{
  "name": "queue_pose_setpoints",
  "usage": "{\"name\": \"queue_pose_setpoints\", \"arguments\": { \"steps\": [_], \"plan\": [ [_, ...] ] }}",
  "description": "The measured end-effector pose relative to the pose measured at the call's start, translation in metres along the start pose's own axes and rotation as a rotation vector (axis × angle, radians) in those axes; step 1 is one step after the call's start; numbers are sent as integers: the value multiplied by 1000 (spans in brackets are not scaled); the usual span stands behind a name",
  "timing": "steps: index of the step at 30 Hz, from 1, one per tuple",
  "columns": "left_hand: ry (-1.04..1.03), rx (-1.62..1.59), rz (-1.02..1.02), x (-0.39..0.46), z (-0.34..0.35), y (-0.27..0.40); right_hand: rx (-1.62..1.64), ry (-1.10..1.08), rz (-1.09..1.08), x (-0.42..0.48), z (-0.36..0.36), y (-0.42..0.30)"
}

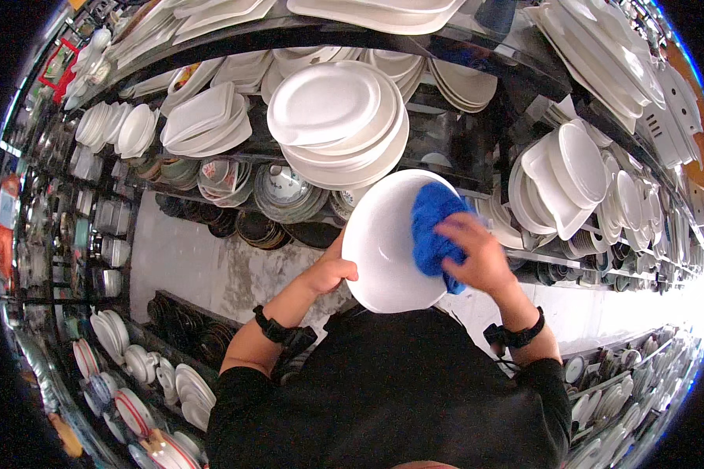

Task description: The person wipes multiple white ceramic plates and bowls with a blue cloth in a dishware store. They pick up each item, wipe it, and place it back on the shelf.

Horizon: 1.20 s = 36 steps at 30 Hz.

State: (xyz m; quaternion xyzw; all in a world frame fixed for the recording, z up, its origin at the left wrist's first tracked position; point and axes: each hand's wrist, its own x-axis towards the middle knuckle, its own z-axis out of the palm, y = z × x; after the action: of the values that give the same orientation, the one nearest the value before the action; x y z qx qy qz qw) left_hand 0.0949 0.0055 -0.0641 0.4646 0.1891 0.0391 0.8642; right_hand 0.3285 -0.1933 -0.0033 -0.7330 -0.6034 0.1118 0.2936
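A large white bowl (381, 252) is tilted in front of my chest, its hollow facing up towards me. My left hand (330, 268) grips its left rim, thumb on the near side and the other fingers hidden behind the wall. In my right hand (475, 252) is a bunched blue cloth (434, 228), pressed against the inner right side of the bowl. That hand is slightly blurred. Just beyond the bowl, a stack of white oval plates (328, 105) sits on the shelf.
Black shelves (457, 135) packed with crockery curve around me. White square dishes (202, 117) stand left of the plates, and more white dishes (569, 176) fill the right shelf. Patterned bowls (284, 187) sit lower down. Behind me on the left are red-rimmed plates (135, 410).
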Motion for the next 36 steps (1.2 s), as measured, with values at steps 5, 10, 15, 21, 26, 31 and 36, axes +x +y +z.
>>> {"name": "queue_pose_setpoints", "arguments": {
  "steps": [5, 10, 15, 21, 26, 31, 36],
  "plan": [
    [-3, 21, -7, 1, 0, 1, -90, 852, 162, -17, 6, 64],
    [-58, 27, -12, 5, 5, 5, 963, 316, 649, -43, 56, 99],
    [-93, 159, 36, 9, 20, 23, 1318, 204, 677, -42, 77, 96],
    [-46, 214, 185, 10, 11, 42, 1273, 214, 639, -43, 66, 98],
    [189, 512, 565, -2, -6, 57, 1285, 245, 661, -51, 67, 103],
    [88, -486, 367, -13, 8, 66, 1294, 218, 703, -56, 65, 107],
    [65, -397, 313, -10, 0, 41, 1296, 229, 685, -55, 63, 102]
  ]
}}
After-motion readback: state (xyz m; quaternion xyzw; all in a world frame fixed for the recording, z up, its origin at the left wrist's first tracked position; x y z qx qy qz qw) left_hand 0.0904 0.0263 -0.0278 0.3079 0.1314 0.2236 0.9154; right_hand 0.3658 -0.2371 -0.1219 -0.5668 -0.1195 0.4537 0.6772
